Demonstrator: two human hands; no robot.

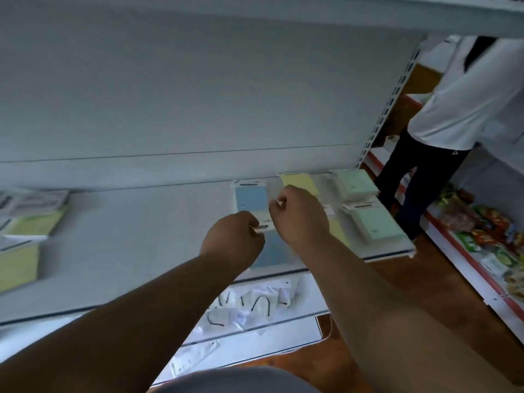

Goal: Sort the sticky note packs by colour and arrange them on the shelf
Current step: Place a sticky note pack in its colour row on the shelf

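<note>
Blue pack (pixel 273 252) at frame centre: left hand (pixel 232 241) and right hand (pixel 297 215) fingers pinch its header; square it behind the other blue pack (pixel 251 198).

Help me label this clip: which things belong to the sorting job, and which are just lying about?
Job: blue packs, yellow packs, green packs, unsorted packs far left, shelf, left hand, right hand.
Lying about: clear bags on lower shelf, snack packets.
</note>
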